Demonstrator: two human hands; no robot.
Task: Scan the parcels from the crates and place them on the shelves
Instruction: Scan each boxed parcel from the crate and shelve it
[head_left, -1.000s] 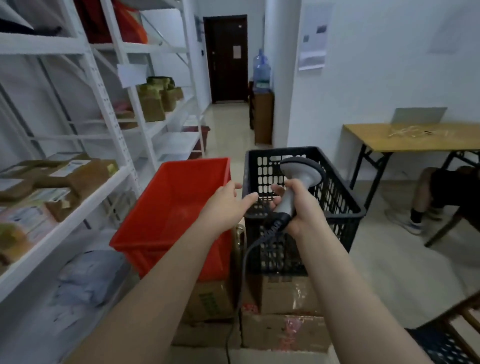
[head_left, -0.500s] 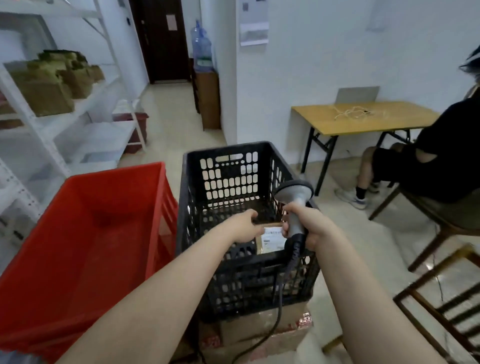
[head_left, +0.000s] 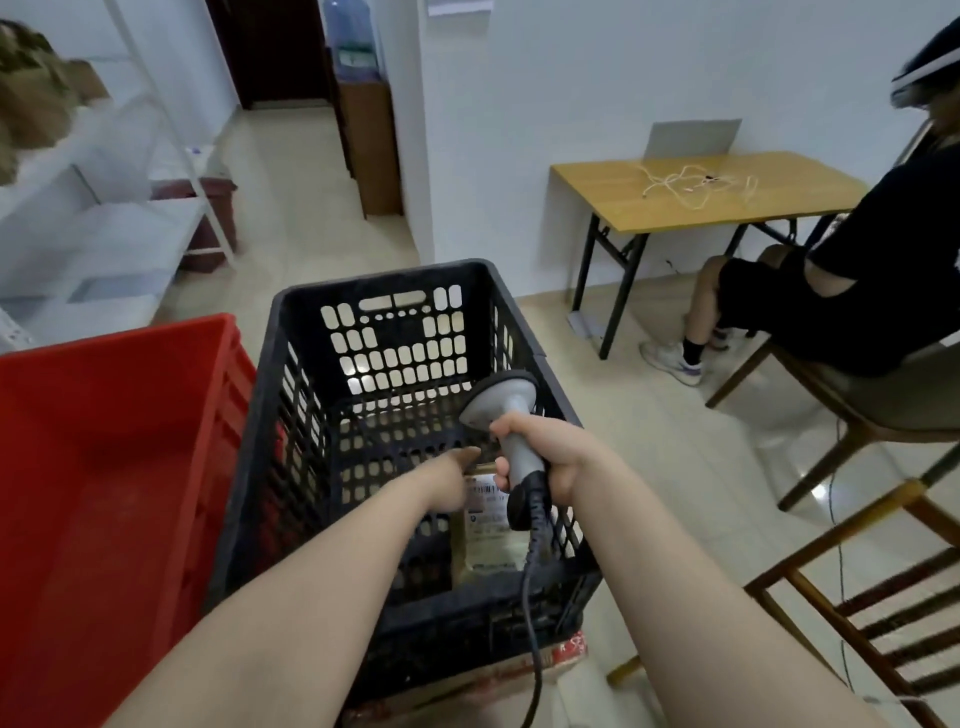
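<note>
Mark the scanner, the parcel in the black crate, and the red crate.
scanner (head_left: 521, 454): head view, grey handle just above the gripping fingers.
parcel (head_left: 485, 512): head view, its white label.
red crate (head_left: 114, 467): head view, bare inside wall.

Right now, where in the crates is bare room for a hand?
The red plastic crate looks bare inside. The black perforated plastic crate looks bare at its far half; near right is crowded: brown labelled parcel, left hand, right hand gripping grey scanner.
</note>
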